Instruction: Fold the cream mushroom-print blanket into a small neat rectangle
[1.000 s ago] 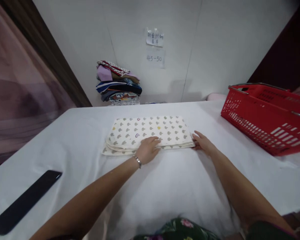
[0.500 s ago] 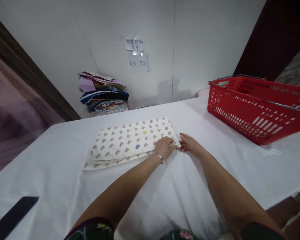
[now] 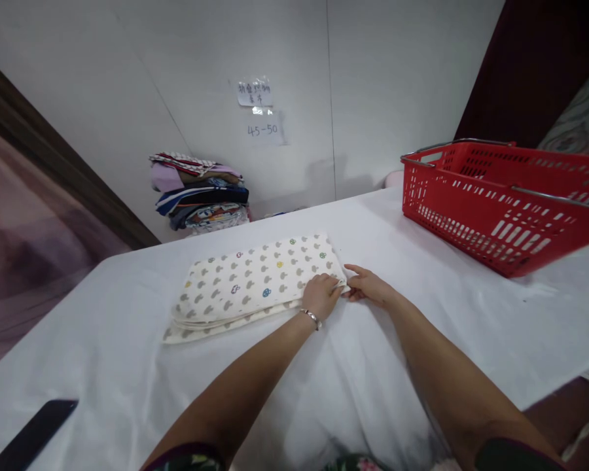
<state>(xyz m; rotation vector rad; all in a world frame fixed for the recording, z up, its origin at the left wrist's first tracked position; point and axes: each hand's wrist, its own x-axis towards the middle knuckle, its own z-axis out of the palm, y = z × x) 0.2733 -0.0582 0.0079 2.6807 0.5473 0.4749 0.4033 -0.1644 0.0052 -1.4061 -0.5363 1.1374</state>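
A folded white cloth (image 3: 255,278) with a grey mushroom-like print and a few coloured ones lies flat on the white-covered table. Its layers show along the near edge. My left hand (image 3: 321,296), with a silver bracelet at the wrist, is closed on the cloth's near right corner. On the other side of that corner, my right hand (image 3: 368,285) pinches the edge layers between thumb and fingers. Part of the corner is hidden by the fingers.
A red plastic basket (image 3: 476,226) with metal handles stands at the right. Behind the table's far edge is a stack of folded clothes (image 3: 201,193). A dark flat object (image 3: 34,435) lies at the lower left. Paper signs (image 3: 262,127) hang on the wall.
My right hand has moved slightly left, onto the cloth's corner beside my left hand. The view has shifted a little; the cloth stays in place.
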